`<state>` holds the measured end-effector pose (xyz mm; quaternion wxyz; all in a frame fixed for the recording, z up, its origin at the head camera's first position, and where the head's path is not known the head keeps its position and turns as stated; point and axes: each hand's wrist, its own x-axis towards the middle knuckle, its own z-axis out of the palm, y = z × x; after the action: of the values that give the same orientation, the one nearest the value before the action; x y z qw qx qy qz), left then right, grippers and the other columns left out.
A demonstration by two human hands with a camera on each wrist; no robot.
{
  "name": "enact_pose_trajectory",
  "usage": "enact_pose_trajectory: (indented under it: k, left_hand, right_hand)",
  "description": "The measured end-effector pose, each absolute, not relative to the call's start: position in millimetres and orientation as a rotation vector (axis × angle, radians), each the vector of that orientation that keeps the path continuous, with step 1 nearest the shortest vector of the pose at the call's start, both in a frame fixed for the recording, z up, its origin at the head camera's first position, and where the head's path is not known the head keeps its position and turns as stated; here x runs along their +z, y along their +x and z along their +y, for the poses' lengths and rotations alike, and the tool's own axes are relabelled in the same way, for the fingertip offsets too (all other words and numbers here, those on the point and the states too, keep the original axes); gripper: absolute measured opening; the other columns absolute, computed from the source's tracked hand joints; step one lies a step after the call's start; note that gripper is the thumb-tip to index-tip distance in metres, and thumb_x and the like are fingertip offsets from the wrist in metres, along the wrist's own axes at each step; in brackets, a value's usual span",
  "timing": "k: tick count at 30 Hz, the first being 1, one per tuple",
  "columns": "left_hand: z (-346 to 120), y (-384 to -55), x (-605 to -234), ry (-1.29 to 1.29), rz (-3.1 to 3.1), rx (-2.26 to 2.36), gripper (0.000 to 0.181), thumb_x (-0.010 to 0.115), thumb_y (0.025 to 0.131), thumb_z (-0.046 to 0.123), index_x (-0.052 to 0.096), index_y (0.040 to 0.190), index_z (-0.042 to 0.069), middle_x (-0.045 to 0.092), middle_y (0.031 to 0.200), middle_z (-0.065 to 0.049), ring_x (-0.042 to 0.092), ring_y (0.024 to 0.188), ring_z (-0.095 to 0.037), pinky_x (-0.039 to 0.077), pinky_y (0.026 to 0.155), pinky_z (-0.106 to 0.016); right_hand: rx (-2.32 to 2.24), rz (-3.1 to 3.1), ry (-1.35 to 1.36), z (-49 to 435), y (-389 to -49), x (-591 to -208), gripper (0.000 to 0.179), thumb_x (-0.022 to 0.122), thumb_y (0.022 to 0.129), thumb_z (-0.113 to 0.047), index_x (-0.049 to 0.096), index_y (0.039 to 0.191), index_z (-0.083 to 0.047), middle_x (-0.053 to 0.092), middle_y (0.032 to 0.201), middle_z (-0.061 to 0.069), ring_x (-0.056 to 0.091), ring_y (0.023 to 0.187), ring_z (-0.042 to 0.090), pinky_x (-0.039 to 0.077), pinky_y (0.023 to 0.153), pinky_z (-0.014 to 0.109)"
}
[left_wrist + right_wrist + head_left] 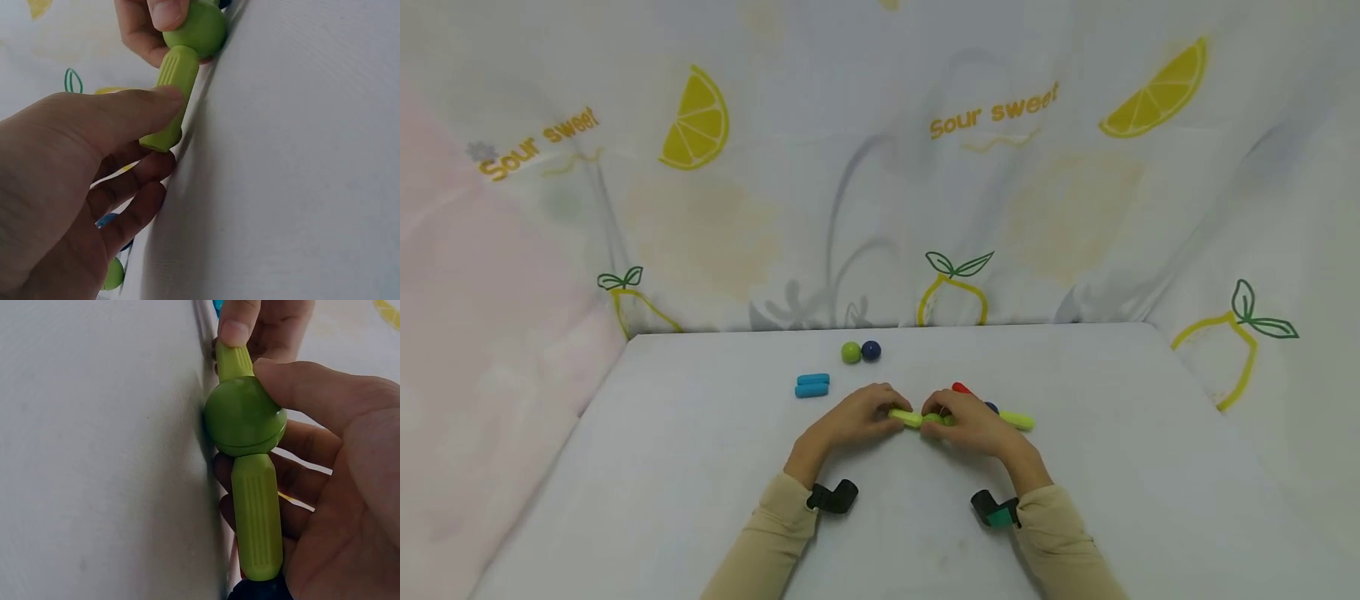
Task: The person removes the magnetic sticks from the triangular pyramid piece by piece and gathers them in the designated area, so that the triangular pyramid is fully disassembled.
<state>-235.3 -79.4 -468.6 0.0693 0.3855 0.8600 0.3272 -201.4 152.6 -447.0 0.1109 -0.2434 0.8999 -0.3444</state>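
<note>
Assembly looks underway: half-curled left hand [862, 414] pinches lime rod [909, 418] at 9 o'clock of green ball [931, 418]; half-curled right hand [970, 422] grips ball; next push likely needs alignment.

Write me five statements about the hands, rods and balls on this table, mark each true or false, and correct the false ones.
1. The left hand pinches a yellow-green rod. True.
2. The right hand holds a red ball. False: it holds a green ball.
3. A second yellow-green rod meets that ball. True.
4. Two blue rods lie across each other. False: they lie side by side.
5. At the back of the table, a dark blue ball sits beside another green ball. True.
</note>
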Motion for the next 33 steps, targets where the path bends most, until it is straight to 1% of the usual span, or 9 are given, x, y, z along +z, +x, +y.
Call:
enact_pose_trajectory:
  k: [7, 14, 18, 25, 29, 33]
  left_hand:
    - [-74, -228, -470, 1.205, 2.577, 0.918, 0.018, 0.067, 0.088, 0.025, 0.067, 0.105, 0.018, 0.061, 0.098, 0.007, 0.05, 0.088, -0.006, 0.044, 0.082, -0.023]
    - [-81, -228, -466, 1.213, 2.537, 0.91, 0.017, 0.066, 0.088, 0.026, 0.071, 0.103, 0.018, 0.061, 0.094, 0.007, 0.05, 0.083, -0.005, 0.043, 0.075, -0.02]
    - [-86, -230, -462, 1.219, 2.495, 0.912, 0.017, 0.066, 0.089, 0.026, 0.071, 0.103, 0.018, 0.063, 0.095, 0.006, 0.052, 0.082, -0.005, 0.044, 0.075, -0.02]
    - [-96, -233, -457, 1.079, 2.546, 0.893, 0.016, 0.066, 0.089, 0.026, 0.071, 0.103, 0.02, 0.062, 0.093, 0.01, 0.051, 0.079, -0.005, 0.044, 0.073, -0.02]
    - [-100, -234, -457, 1.049, 2.557, 0.969, 0.016, 0.068, 0.088, 0.024, 0.07, 0.103, 0.019, 0.062, 0.089, 0.008, 0.052, 0.078, -0.007, 0.045, 0.072, -0.022]
    - [-105, -236, -458, 1.014, 2.537, 1.035, 0.018, 0.069, 0.086, 0.027, 0.068, 0.103, 0.02, 0.062, 0.089, 0.008, 0.053, 0.079, -0.006, 0.046, 0.072, -0.022]
  right_hand:
    - [-1.016, 2.647, -0.679, 154, -194, -449, 0.02, 0.065, 0.09, -0.03, 0.063, 0.103, -0.016, 0.062, 0.096, -0.006, 0.057, 0.088, 0.008, 0.048, 0.078, 0.025]
    - [-0.988, 2.644, -0.692, 150, -193, -447, 0.021, 0.063, 0.09, -0.032, 0.062, 0.105, -0.017, 0.06, 0.094, -0.009, 0.053, 0.086, 0.008, 0.046, 0.079, 0.025]
    - [-0.989, 2.654, -0.718, 148, -195, -445, 0.02, 0.064, 0.09, -0.03, 0.062, 0.104, -0.016, 0.06, 0.095, -0.009, 0.052, 0.087, 0.008, 0.046, 0.079, 0.026]
    - [-0.969, 2.671, -0.643, 148, -197, -444, 0.018, 0.063, 0.09, -0.03, 0.062, 0.104, -0.018, 0.06, 0.096, -0.008, 0.052, 0.086, 0.008, 0.045, 0.08, 0.026]
    - [-0.982, 2.665, -0.633, 148, -196, -444, 0.018, 0.064, 0.09, -0.03, 0.062, 0.104, -0.018, 0.061, 0.099, -0.007, 0.052, 0.088, 0.009, 0.046, 0.082, 0.029]
    - [-0.997, 2.645, -0.621, 148, -196, -444, 0.019, 0.064, 0.09, -0.03, 0.062, 0.104, -0.017, 0.06, 0.099, -0.006, 0.052, 0.088, 0.009, 0.046, 0.082, 0.029]
